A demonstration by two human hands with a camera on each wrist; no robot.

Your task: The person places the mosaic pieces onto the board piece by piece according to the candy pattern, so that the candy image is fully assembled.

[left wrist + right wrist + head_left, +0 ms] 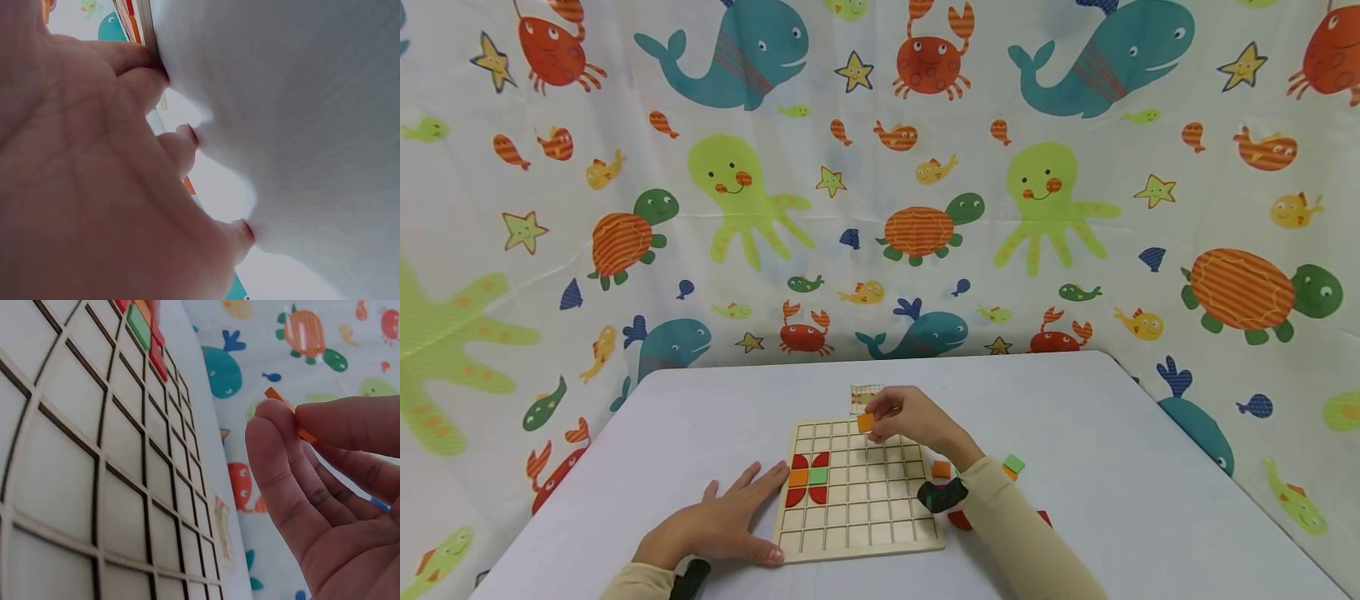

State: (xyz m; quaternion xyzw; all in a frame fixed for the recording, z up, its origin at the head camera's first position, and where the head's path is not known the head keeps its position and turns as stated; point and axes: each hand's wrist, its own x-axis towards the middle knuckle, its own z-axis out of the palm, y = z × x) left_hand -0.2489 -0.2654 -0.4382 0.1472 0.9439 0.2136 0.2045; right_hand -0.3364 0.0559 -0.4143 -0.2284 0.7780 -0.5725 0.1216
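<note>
My right hand [913,417] pinches an orange square tile [866,422] between thumb and fingertips, above the far rows of a wooden grid board [880,500]. In the right wrist view the tile [290,415] shows edge-on, raised off the board. My left hand [730,517] lies spread on the table with its thumb and a fingertip at the board's left edge. Set in the board's left cells are an orange square [799,477], a green square [818,476] and several red rounded pieces [817,496] above and below them.
A small printed pattern card [859,398] lies behind the board. Right of the board are loose pieces: an orange square [942,469], a green square [1014,462] and red pieces [958,521], partly hidden by the right forearm. A sea-animal curtain hangs behind the white table [1150,500].
</note>
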